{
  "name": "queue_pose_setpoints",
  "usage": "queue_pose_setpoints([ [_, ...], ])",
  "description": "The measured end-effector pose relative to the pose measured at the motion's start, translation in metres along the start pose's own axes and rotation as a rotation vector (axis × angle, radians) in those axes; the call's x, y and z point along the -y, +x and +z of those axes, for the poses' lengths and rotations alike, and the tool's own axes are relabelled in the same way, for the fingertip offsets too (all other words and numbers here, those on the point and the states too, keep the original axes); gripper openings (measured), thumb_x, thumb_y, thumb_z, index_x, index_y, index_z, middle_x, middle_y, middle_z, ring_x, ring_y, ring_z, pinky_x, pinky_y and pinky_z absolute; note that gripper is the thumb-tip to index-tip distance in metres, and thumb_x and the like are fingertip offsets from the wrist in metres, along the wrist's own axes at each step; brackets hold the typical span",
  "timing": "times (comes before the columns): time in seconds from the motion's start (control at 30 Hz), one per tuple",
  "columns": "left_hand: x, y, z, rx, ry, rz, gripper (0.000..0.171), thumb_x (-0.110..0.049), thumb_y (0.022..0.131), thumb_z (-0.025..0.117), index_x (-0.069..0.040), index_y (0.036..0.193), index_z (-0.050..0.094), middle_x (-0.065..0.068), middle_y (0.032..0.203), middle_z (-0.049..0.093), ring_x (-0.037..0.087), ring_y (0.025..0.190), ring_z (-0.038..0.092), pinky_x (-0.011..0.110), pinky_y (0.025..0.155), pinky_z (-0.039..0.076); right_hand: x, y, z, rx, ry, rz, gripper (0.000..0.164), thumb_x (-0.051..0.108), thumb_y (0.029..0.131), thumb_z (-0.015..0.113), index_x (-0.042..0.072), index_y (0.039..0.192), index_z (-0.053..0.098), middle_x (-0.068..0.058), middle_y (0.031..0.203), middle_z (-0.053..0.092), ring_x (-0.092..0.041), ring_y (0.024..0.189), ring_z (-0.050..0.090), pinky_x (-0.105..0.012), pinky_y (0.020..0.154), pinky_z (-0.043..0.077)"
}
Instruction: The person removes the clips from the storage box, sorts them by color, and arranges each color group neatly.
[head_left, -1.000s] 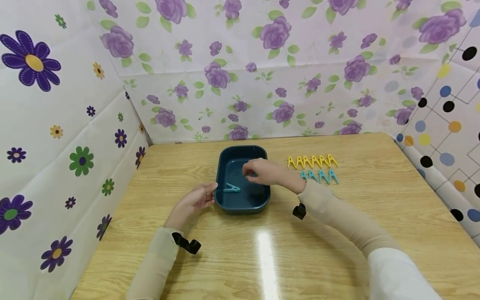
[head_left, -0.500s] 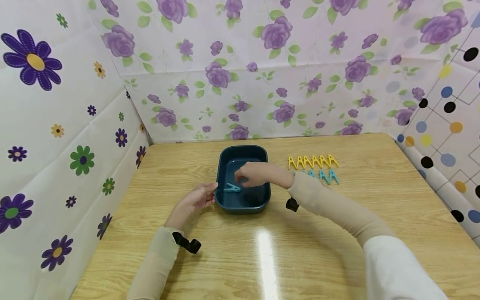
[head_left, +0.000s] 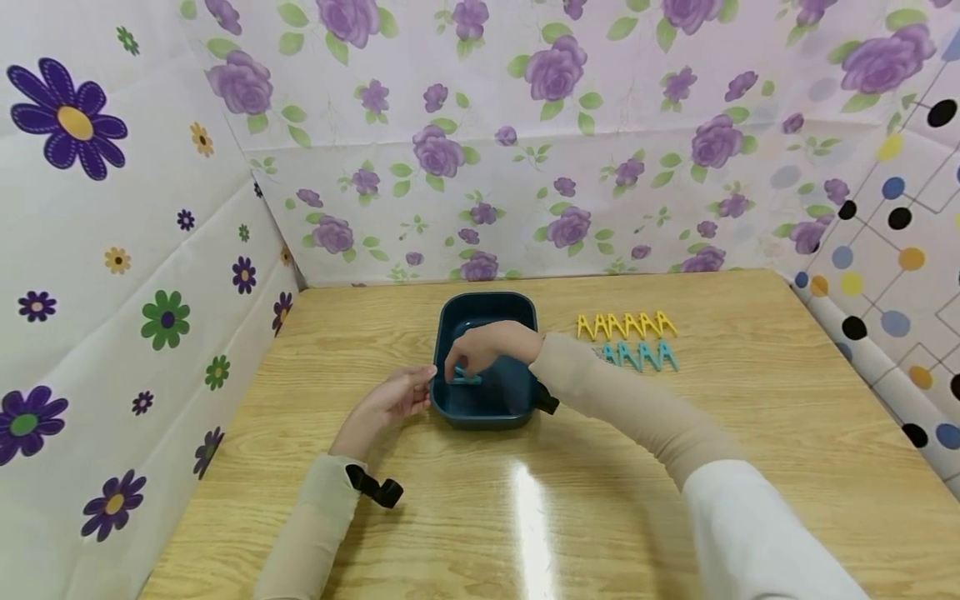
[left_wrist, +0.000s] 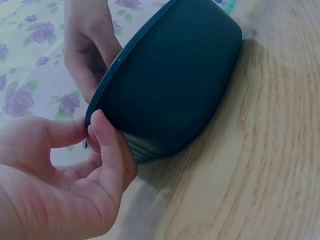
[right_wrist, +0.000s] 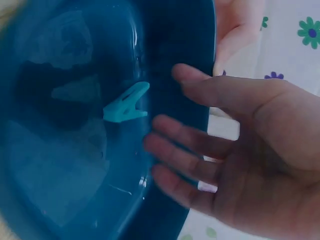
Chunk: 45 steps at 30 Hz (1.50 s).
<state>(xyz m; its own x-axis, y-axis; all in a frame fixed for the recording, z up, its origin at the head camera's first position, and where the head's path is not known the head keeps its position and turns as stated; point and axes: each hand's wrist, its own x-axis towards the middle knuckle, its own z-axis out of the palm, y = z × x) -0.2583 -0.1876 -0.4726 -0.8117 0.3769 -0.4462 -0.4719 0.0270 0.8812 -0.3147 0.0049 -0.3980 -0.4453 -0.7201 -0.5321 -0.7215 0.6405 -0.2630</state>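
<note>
My left hand [head_left: 397, 396] pinches the left rim of a dark blue plastic basin [head_left: 487, 422] between thumb and fingers; the left wrist view shows the grip [left_wrist: 117, 150] on the basin wall [left_wrist: 170, 80]. Inside the basin, near its left side, lies one light blue clothespin [right_wrist: 122, 107]. My right hand [head_left: 491, 343] reaches in over it, partly covering it in the head view. In the right wrist view the fingers [right_wrist: 185, 137] are spread and hold nothing, their tips just beside the clothespin.
Right of the basin, yellow clothespins [head_left: 631, 317] stand in a row on the wooden table [head_left: 420, 517], with a row of light blue ones [head_left: 644, 348] in front. Flowered cloth [head_left: 390, 208] hangs behind, and dotted cloth [head_left: 900, 317] borders the right.
My right hand has moved left and slightly down inside the basin, from its middle to over the light blue clothespin. My left hand has stayed on the rim.
</note>
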Motion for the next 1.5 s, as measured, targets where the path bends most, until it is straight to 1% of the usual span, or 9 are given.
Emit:
queue_pose_setpoints([
  [0.17, 0.001, 0.000, 0.002, 0.008, -0.005, 0.006, 0.016, -0.022, 0.103, 0.047, -0.011, 0.096, 0.057, -0.007, 0.069, 0.058, 0.005, 0.062, 0.054, 0.016, 0.060, 0.049, -0.002, 0.011, 0.007, 0.088, -0.033, 0.078, 0.041, 0.017, 0.098, 0.054, 0.030, 0.137, 0.054, -0.002, 0.141, 0.052, -0.016, 0.125, 0.049, -0.035, 0.106, 0.041],
  [0.23, 0.002, 0.000, 0.003, 0.009, -0.005, 0.011, 0.016, -0.021, 0.103, 0.047, -0.009, 0.097, 0.057, -0.007, 0.068, 0.058, 0.005, 0.062, 0.054, 0.016, 0.059, 0.048, -0.006, 0.013, 0.009, 0.081, -0.038, 0.095, 0.041, 0.021, 0.097, 0.055, 0.026, 0.138, 0.054, -0.002, 0.135, 0.056, -0.014, 0.118, 0.052, -0.032, 0.102, 0.043],
  [0.43, 0.002, 0.000, 0.001, 0.001, 0.005, 0.013, 0.016, -0.022, 0.103, 0.047, -0.009, 0.100, 0.055, -0.007, 0.070, 0.058, 0.005, 0.063, 0.054, 0.016, 0.060, 0.048, -0.015, 0.012, 0.008, 0.012, 0.097, 0.201, 0.022, 0.021, 0.095, 0.059, 0.008, 0.111, 0.066, -0.005, 0.095, 0.070, -0.013, 0.079, 0.063, -0.026, 0.076, 0.051],
  [0.63, 0.001, 0.001, 0.000, -0.009, 0.007, 0.012, 0.018, -0.022, 0.103, 0.047, -0.012, 0.093, 0.058, -0.007, 0.069, 0.059, 0.005, 0.062, 0.054, 0.016, 0.059, 0.048, -0.022, 0.013, 0.013, -0.090, 0.006, 0.271, 0.034, 0.021, 0.090, 0.068, 0.009, 0.120, 0.059, -0.005, 0.108, 0.064, -0.012, 0.084, 0.054, -0.028, 0.078, 0.049],
  [0.73, 0.001, 0.001, 0.001, -0.010, 0.006, 0.007, 0.017, -0.022, 0.103, 0.047, -0.011, 0.093, 0.057, -0.007, 0.069, 0.059, 0.006, 0.062, 0.054, 0.016, 0.059, 0.048, -0.025, 0.017, 0.018, -0.102, -0.028, 0.300, 0.031, 0.021, 0.090, 0.068, 0.010, 0.117, 0.058, -0.004, 0.104, 0.062, -0.013, 0.083, 0.051, -0.026, 0.075, 0.046],
  [0.93, -0.001, 0.001, 0.002, -0.005, 0.000, 0.004, 0.017, -0.021, 0.103, 0.046, -0.010, 0.095, 0.056, -0.007, 0.069, 0.059, 0.006, 0.062, 0.054, 0.017, 0.060, 0.048, -0.030, 0.025, 0.024, -0.119, -0.083, 0.286, 0.017, 0.019, 0.091, 0.067, 0.009, 0.103, 0.061, -0.002, 0.086, 0.059, -0.012, 0.072, 0.051, -0.024, 0.064, 0.043],
  [1.07, -0.002, 0.000, 0.003, -0.005, -0.003, 0.005, 0.017, -0.021, 0.103, 0.046, -0.009, 0.095, 0.055, -0.007, 0.069, 0.059, 0.006, 0.062, 0.053, 0.017, 0.060, 0.048, -0.034, 0.024, 0.024, -0.138, -0.077, 0.257, 0.022, 0.022, 0.091, 0.066, 0.009, 0.108, 0.062, -0.003, 0.094, 0.063, -0.012, 0.077, 0.054, -0.025, 0.069, 0.046],
  [1.23, -0.001, 0.000, 0.001, 0.005, -0.004, 0.001, 0.016, -0.021, 0.104, 0.045, -0.010, 0.096, 0.055, -0.006, 0.071, 0.058, 0.006, 0.064, 0.053, 0.017, 0.061, 0.048, -0.042, 0.014, 0.023, -0.180, 0.014, 0.196, 0.030, 0.027, 0.092, 0.066, 0.007, 0.114, 0.060, -0.007, 0.106, 0.064, -0.014, 0.086, 0.056, -0.029, 0.077, 0.049],
  [1.5, 0.000, 0.000, 0.000, -0.012, -0.020, 0.002, 0.015, -0.021, 0.103, 0.048, -0.010, 0.099, 0.056, -0.005, 0.072, 0.059, 0.006, 0.063, 0.054, 0.017, 0.061, 0.049, -0.047, -0.010, 0.026, -0.407, 0.176, 0.174, 0.025, 0.033, 0.091, 0.067, 0.011, 0.102, 0.063, -0.004, 0.096, 0.064, -0.014, 0.077, 0.058, -0.026, 0.068, 0.048],
])
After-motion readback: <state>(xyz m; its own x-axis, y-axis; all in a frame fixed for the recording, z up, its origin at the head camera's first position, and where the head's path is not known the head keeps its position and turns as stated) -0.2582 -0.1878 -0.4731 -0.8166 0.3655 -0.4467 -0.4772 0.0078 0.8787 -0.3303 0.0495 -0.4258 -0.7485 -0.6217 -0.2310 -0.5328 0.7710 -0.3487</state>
